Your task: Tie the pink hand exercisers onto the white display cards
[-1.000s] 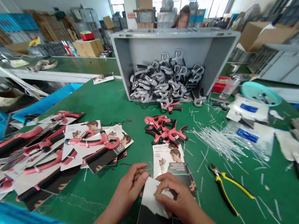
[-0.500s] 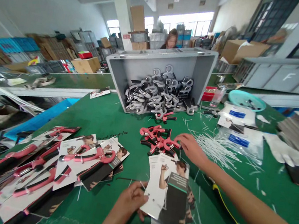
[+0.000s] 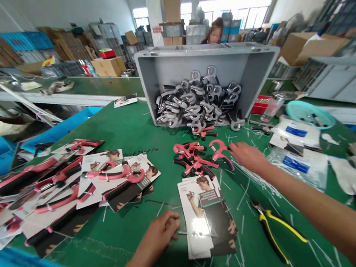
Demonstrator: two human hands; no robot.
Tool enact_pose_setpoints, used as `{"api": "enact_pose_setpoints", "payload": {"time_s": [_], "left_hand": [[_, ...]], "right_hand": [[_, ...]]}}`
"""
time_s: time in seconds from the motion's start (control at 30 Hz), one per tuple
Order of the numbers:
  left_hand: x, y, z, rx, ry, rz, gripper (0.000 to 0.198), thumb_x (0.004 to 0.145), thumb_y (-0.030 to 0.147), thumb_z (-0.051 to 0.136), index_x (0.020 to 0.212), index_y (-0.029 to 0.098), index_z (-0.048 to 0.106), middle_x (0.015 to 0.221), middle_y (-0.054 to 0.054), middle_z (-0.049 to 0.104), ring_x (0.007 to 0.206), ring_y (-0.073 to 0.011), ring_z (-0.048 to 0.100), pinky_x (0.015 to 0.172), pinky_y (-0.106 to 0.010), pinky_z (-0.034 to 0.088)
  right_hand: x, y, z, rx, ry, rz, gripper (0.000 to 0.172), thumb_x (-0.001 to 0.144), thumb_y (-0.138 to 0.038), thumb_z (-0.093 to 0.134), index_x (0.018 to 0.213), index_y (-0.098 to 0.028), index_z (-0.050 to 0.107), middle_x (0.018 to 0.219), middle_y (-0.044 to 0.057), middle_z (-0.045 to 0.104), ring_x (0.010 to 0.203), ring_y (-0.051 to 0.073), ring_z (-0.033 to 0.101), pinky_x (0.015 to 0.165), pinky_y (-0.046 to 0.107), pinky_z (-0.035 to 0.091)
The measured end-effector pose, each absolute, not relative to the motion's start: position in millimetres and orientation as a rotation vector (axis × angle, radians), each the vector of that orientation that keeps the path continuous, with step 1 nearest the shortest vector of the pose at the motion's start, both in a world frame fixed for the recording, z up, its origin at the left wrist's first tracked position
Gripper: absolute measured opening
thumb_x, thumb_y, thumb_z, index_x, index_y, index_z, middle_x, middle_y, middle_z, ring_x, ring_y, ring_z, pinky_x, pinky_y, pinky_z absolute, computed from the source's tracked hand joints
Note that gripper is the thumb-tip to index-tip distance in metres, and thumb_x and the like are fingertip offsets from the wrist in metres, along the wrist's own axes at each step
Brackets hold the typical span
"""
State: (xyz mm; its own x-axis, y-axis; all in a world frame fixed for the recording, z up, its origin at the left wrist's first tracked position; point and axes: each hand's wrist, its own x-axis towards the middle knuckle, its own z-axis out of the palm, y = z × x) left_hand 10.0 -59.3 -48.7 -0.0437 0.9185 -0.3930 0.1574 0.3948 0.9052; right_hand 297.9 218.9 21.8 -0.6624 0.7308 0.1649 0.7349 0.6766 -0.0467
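Observation:
My right hand (image 3: 249, 156) is closed on the edge of a pink and black hand grip strengthener (image 3: 218, 149), at the right of a small pile of the same hand grips (image 3: 191, 156). Close to the front edge, my left hand (image 3: 160, 230) is curled, with a thin white cable tie (image 3: 183, 233) poking out from its fingertips toward the cards. A stack of printed backing cards (image 3: 219, 219) lies just right of that hand. More pink hand grips on cards (image 3: 126, 175) lie overlapping at the left.
A grey crate (image 3: 254, 82) tipped on its side holds many grey hand grips. Yellow-handled cutting pliers (image 3: 268, 221) lie at right among scattered white ties. Plastic bags (image 3: 299, 164), a turquoise dish (image 3: 325, 125) and a white glove (image 3: 347, 175) are farther right. A person sits behind the crate.
My right hand has moved right and drawn one hand grip away from the pile. My left hand has let go of the cards, which now lie on the table. The view has shifted slightly.

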Motion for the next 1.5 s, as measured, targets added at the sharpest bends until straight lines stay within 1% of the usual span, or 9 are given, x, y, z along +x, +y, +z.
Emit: {"api": "enact_pose_setpoints", "payload": {"time_s": [0.13,0.2,0.3,0.5,0.63,0.73,0.87,1.13,1.5], "left_hand": [[-4.0,-36.8,-28.5,1.105,1.541,1.042,0.034,0.09,0.042,0.052,0.112,0.017,0.057,0.095,-0.009,0.069,0.076,-0.0178,0.067,0.064,-0.03,0.055],[2.9,-27.6,-22.6,1.176,1.464,1.116,0.039,0.09,0.04,0.055,0.122,0.017,0.053,0.11,-0.011,0.067,0.089,-0.0186,0.067,0.078,-0.033,0.055],[17.3,-22.5,-20.0,1.292,1.395,1.188,0.046,0.089,0.034,0.06,0.131,0.02,0.048,0.12,-0.011,0.064,0.099,-0.0187,0.064,0.089,-0.034,0.051],[22.7,-32.2,-31.2,1.653,1.502,1.102,0.014,0.092,0.028,0.058,0.098,0.022,0.069,0.099,-0.004,0.069,0.097,-0.0197,0.061,0.09,-0.035,0.046],[22.0,-27.6,-33.7,1.862,1.467,0.949,0.014,0.093,0.027,0.057,0.097,0.023,0.07,0.095,-0.003,0.071,0.095,-0.0203,0.059,0.089,-0.036,0.044],[24.2,-12.2,-28.2,1.963,1.49,0.945,0.02,0.095,0.022,0.05,0.107,0.022,0.068,0.101,-0.005,0.07,0.098,-0.0205,0.057,0.091,-0.037,0.042],[34.3,15.5,-19.7,2.266,1.445,0.685,0.026,0.095,0.017,0.05,0.112,0.025,0.066,0.105,-0.005,0.066,0.099,-0.0211,0.054,0.092,-0.037,0.041],[49.0,32.5,-10.2,2.685,1.418,0.267,0.008,0.089,0.022,0.059,0.092,0.018,0.066,0.097,-0.009,0.061,0.095,-0.027,0.051,0.082,-0.039,0.04],[58.4,33.5,-10.4,2.733,1.405,0.143,0.017,0.092,0.016,0.05,0.09,0.01,0.066,0.087,-0.014,0.065,0.088,-0.0292,0.058,0.083,-0.042,0.042]], "right_hand": [[305.9,147.7,33.9,-1.37,-2.603,0.154,0.033,0.1,-0.042,0.037,0.085,-0.018,0.054,0.066,0.002,0.059,0.055,0.013,0.051,0.053,0.025,0.029],[290.3,107.7,32.0,-1.368,-2.509,0.665,0.031,0.097,-0.044,0.041,0.082,-0.02,0.053,0.061,-0.002,0.058,0.053,0.013,0.05,0.052,0.023,0.031],[260.1,63.5,23.1,-1.294,-2.459,0.916,0.026,0.093,-0.042,0.049,0.08,-0.02,0.053,0.066,-0.001,0.06,0.058,0.014,0.053,0.053,0.023,0.033],[243.4,29.7,3.1,-1.421,-2.613,0.886,0.032,0.097,-0.043,0.041,0.088,-0.019,0.059,0.075,0.006,0.067,0.063,0.02,0.061,0.057,0.027,0.039],[266.0,14.8,1.0,-1.533,-2.642,0.617,0.033,0.098,-0.045,0.041,0.097,-0.018,0.061,0.094,0.013,0.068,0.087,0.029,0.065,0.073,0.037,0.047],[280.3,2.1,1.9,-1.287,-2.566,0.741,0.022,0.097,-0.031,0.048,0.115,-0.023,0.057,0.112,0.01,0.064,0.106,0.025,0.058,0.09,0.037,0.046],[275.1,-8.4,-7.4,-1.084,-2.507,0.952,0.015,0.097,-0.025,0.048,0.104,-0.024,0.061,0.102,0.005,0.062,0.098,0.021,0.057,0.086,0.033,0.045],[246.3,18.0,-24.9,-1.176,-1.988,1.269,0.013,0.091,-0.031,0.058,0.085,-0.021,0.064,0.083,0.001,0.066,0.078,0.018,0.061,0.073,0.029,0.046],[242.9,20.5,-41.6,-1.131,-1.808,1.279,0.021,0.092,-0.034,0.058,0.078,-0.021,0.064,0.084,0.003,0.061,0.082,0.019,0.058,0.079,0.032,0.045]]}}
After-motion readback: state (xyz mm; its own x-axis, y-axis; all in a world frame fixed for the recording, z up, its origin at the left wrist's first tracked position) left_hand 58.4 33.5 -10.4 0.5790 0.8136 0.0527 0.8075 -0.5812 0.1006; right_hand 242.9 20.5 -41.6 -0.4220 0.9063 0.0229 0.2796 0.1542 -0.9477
